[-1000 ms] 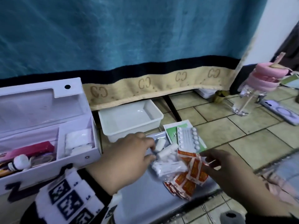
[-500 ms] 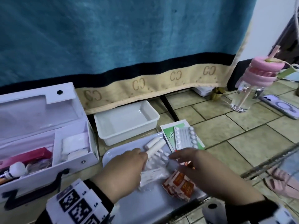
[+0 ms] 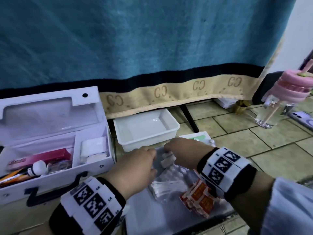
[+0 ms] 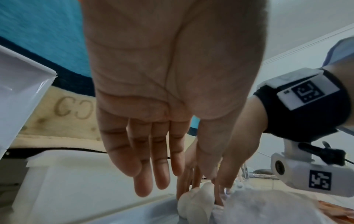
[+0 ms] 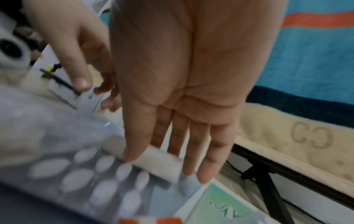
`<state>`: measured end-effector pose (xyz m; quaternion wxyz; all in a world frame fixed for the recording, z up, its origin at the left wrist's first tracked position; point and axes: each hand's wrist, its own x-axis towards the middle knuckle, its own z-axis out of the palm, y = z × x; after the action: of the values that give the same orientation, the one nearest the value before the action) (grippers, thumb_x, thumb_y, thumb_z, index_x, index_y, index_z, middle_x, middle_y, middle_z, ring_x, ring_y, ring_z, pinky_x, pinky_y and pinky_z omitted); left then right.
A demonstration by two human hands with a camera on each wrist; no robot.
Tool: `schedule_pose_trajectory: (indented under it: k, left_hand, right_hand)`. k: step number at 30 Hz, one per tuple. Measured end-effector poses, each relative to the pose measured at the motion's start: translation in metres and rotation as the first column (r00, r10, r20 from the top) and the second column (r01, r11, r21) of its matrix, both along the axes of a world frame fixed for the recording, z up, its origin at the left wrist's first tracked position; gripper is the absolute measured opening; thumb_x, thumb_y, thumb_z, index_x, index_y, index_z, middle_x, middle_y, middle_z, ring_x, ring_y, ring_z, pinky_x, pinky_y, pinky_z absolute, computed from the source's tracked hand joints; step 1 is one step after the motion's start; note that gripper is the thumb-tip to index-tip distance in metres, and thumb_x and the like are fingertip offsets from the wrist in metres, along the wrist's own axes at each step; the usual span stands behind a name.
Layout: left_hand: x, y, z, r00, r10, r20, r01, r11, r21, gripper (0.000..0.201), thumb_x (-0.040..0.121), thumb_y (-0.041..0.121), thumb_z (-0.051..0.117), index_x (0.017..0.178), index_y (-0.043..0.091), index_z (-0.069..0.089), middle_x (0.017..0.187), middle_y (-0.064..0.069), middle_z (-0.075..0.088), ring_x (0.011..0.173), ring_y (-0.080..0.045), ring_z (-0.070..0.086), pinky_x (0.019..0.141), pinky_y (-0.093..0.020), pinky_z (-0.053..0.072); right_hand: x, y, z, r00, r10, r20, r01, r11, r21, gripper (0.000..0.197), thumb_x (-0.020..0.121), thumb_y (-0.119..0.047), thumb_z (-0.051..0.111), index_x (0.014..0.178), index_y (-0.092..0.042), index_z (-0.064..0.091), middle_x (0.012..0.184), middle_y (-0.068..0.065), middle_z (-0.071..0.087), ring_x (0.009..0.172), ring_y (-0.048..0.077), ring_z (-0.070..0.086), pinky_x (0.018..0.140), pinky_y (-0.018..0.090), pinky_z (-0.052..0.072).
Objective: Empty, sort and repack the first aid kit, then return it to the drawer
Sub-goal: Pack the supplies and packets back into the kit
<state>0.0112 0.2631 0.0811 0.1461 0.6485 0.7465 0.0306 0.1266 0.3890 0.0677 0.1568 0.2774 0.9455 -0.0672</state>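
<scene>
The white first aid kit (image 3: pixel 94 160) stands open at the left, holding a pink box (image 3: pixel 40 158), a small bottle and white pads. On the grey tray (image 3: pixel 152 216) lie two gauze rolls (image 3: pixel 167 161), a blister pack (image 3: pixel 179 172), a bag of cotton swabs (image 3: pixel 166 187) and orange sachets (image 3: pixel 198 197). My left hand (image 3: pixel 153 152) hovers just left of the rolls, fingers straight (image 4: pixel 153 181). My right hand (image 3: pixel 166 147) reaches over the rolls; its straight fingers (image 5: pixel 184 169) lie against one gauze roll (image 5: pixel 162 160).
An empty white bin (image 3: pixel 145 129) sits behind the tray under the blue blanket's hem. A green and white packet (image 3: pixel 198 137) lies right of it. A pink-lidded bottle (image 3: pixel 274 106) and a phone (image 3: pixel 303 117) stand on the tiled floor at the far right.
My right hand has swung left and forward from the orange sachets to the gauze rolls. The left hand has stayed beside the rolls. The view has tilted closer.
</scene>
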Motion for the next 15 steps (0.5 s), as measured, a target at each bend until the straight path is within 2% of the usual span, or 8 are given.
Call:
schedule_pose_trajectory:
  k: [4, 7, 11, 13, 15]
  left_hand:
    - [-0.003, -0.002, 0.001, 1.0, 0.005, -0.027, -0.006, 1.0, -0.021, 0.025, 0.091, 0.035, 0.051, 0.112, 0.023, 0.055, 0.117, 0.0, 0.049, 0.104, -0.022, 0.053, 0.085, -0.033, 0.046]
    - [-0.008, -0.01, 0.001, 0.999, 0.022, -0.029, -0.022, 1.0, -0.006, 0.025, 0.092, 0.037, 0.049, 0.111, 0.023, 0.055, 0.117, 0.001, 0.05, 0.102, -0.021, 0.054, 0.086, -0.034, 0.047]
    - [-0.018, -0.023, 0.002, 0.998, 0.066, 0.023, -0.066, 0.997, 0.04, 0.025, 0.093, 0.037, 0.048, 0.113, 0.022, 0.055, 0.118, 0.003, 0.048, 0.101, -0.018, 0.054, 0.087, -0.031, 0.045]
    - [-0.024, -0.031, 0.004, 0.995, 0.085, 0.041, -0.088, 0.994, 0.069, 0.025, 0.093, 0.038, 0.047, 0.112, 0.023, 0.055, 0.117, 0.005, 0.049, 0.102, -0.016, 0.053, 0.089, -0.032, 0.045]
    - [-0.032, -0.041, 0.006, 0.992, 0.107, 0.065, -0.114, 0.987, 0.113, 0.024, 0.093, 0.039, 0.048, 0.111, 0.025, 0.055, 0.115, 0.008, 0.049, 0.103, -0.013, 0.053, 0.091, -0.032, 0.045]
  right_hand:
    - [-0.011, -0.005, -0.002, 0.993, 0.01, 0.118, -0.016, 0.999, 0.047, 0.032, 0.091, -0.01, 0.047, 0.123, -0.005, 0.049, 0.122, 0.014, 0.046, 0.113, 0.034, 0.051, 0.093, 0.045, 0.047]
    - [-0.014, -0.01, -0.003, 0.981, 0.008, 0.193, -0.037, 0.988, 0.147, 0.042, 0.09, -0.011, 0.05, 0.13, -0.003, 0.041, 0.126, 0.015, 0.04, 0.117, 0.032, 0.045, 0.094, 0.044, 0.046]
    - [-0.02, -0.01, -0.005, 0.972, 0.017, 0.232, -0.05, 0.989, 0.139, 0.052, 0.084, -0.016, 0.061, 0.13, -0.004, 0.04, 0.127, 0.014, 0.047, 0.117, 0.03, 0.047, 0.095, 0.04, 0.047]
    - [-0.022, -0.01, 0.005, 0.98, -0.007, 0.199, -0.009, 0.997, 0.083, 0.045, 0.084, -0.014, 0.06, 0.125, -0.008, 0.044, 0.123, 0.011, 0.053, 0.114, 0.027, 0.051, 0.089, 0.034, 0.047]
    - [-0.026, -0.012, 0.025, 0.984, 0.008, 0.179, -0.011, 1.0, 0.02, 0.032, 0.082, -0.016, 0.06, 0.112, -0.011, 0.05, 0.109, 0.008, 0.058, 0.098, 0.023, 0.055, 0.07, 0.027, 0.043]
